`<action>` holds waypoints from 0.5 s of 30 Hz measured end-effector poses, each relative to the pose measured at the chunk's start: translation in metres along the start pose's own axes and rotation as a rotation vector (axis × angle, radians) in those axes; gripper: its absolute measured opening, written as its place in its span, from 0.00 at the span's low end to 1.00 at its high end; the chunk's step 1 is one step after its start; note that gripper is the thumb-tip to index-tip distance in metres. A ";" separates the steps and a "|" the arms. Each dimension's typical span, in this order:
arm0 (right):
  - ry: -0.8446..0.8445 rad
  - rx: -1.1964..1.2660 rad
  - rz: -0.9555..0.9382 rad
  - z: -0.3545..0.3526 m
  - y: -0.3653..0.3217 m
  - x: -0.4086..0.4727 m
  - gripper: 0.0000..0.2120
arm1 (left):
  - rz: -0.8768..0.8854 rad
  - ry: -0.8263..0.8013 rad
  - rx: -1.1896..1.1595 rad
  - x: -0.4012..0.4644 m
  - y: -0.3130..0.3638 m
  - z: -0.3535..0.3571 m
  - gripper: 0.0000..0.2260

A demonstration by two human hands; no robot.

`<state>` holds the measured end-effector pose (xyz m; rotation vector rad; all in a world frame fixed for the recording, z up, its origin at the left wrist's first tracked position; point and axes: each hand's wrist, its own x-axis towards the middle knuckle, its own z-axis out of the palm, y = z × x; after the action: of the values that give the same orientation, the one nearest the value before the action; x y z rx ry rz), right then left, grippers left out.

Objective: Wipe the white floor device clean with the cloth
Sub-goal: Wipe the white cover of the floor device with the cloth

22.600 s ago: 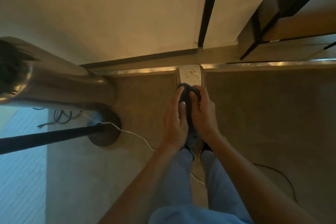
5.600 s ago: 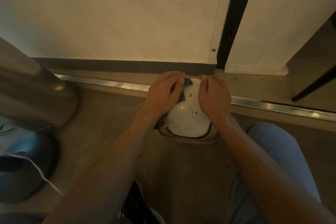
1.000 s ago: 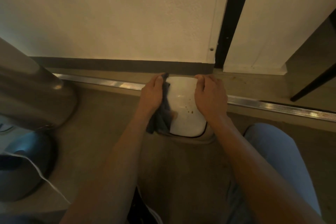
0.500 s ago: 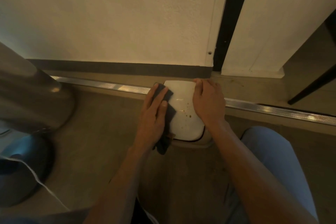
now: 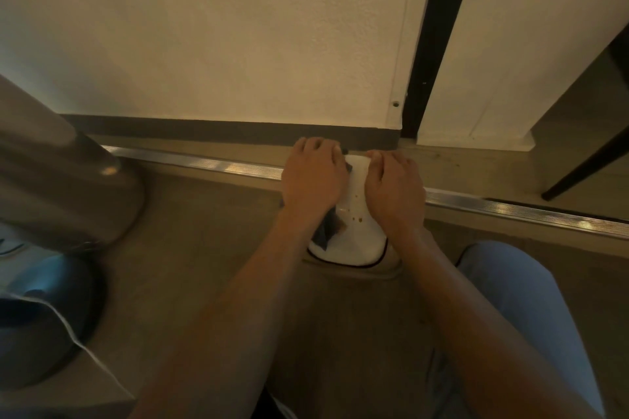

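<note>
The white floor device point(image 5: 354, 241) lies on the floor against the metal threshold strip, with a few brown spots on its top. My left hand point(image 5: 311, 177) presses the dark cloth point(image 5: 328, 230) onto the device's left side, fingers curled over the far end; most of the cloth is hidden under the hand. My right hand point(image 5: 394, 192) grips the device's right side, fingers curled over its far edge.
A metal threshold strip point(image 5: 510, 211) runs across the floor before a white wall with a dark skirting point(image 5: 204, 131). A shiny metal cylinder point(image 5: 61, 187) and a round dark base point(image 5: 44, 316) with a white cable stand at left. My knee point(image 5: 510, 299) is at right.
My left hand with the cloth has slid forward along the device's left side to its far end. My right hand stays on the right side.
</note>
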<state>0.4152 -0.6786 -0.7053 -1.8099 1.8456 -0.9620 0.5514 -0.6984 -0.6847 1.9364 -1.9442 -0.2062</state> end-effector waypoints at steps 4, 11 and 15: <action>0.013 0.020 -0.023 -0.001 0.002 0.000 0.12 | 0.268 0.100 0.034 -0.060 -0.011 0.014 0.19; 0.010 0.044 -0.005 -0.003 0.000 -0.001 0.14 | -0.149 0.104 -0.429 -0.066 -0.027 0.004 0.20; 0.014 0.029 0.006 -0.001 -0.002 -0.001 0.14 | -0.336 0.001 -0.406 -0.019 -0.022 -0.009 0.17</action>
<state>0.4155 -0.6773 -0.7031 -1.7848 1.8345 -0.9960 0.5745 -0.6789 -0.6875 1.9581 -1.4231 -0.6382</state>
